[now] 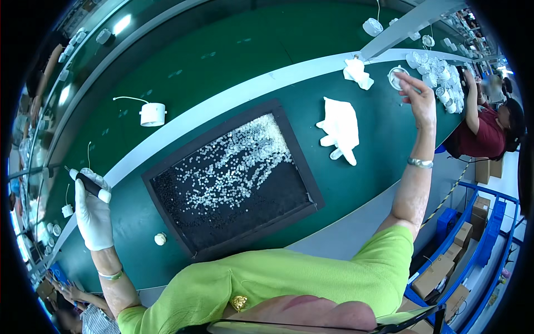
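Observation:
My left hand (93,217), in a white glove, is raised at the left side of the green bench. It is closed round a short tool with a dark handle (90,186) and a white end; a thin metal tip shows at its far end. My bare right hand (421,103) reaches out to the far right. Its thumb and fingers pinch a white round housing (392,83), partly covered by the fingertips. Several clear and white round housings (442,78) stand crowded just beyond that hand.
A black-framed tray (283,131) with many small clear pieces lies before me. Right of it are a loose white glove (340,128) and a crumpled white glove or cloth (357,74). A wired white housing (152,114) sits beyond. A co-worker (489,128) is at the right, beside blue shelving (473,245).

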Motion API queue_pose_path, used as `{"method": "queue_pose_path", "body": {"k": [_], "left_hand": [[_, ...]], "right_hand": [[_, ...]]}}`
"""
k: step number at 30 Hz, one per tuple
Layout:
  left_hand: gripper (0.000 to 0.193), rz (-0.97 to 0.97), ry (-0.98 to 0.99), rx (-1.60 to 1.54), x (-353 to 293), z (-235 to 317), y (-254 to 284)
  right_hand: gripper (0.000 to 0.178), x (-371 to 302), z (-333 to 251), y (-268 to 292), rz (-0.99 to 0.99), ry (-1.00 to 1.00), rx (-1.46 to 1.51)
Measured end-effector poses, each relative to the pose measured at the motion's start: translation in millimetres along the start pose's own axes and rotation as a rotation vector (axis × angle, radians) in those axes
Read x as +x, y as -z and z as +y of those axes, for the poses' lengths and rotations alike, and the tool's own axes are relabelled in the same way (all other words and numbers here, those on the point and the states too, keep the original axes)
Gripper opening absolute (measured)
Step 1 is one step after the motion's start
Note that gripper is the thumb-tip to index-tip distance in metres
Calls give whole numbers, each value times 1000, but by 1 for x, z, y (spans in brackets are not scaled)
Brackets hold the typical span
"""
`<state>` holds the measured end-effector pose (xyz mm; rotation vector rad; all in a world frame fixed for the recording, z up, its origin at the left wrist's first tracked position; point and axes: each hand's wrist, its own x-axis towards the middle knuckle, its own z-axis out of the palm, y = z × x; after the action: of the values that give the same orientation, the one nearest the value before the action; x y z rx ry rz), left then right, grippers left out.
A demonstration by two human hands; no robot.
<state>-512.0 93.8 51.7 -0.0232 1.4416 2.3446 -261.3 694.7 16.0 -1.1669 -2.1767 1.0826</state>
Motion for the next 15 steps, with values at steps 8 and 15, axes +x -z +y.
{"method": "queue_pose_path", "body": {"k": [8,15], "left_hand": [[28,-26,-21,96,-24,5,4],[36,-44,-56,-3,-47,28,34]], "right_hand": [[23,2,-87,-117,-429,420,18],[22,24,-69,-176,-214,451,-645]]}}
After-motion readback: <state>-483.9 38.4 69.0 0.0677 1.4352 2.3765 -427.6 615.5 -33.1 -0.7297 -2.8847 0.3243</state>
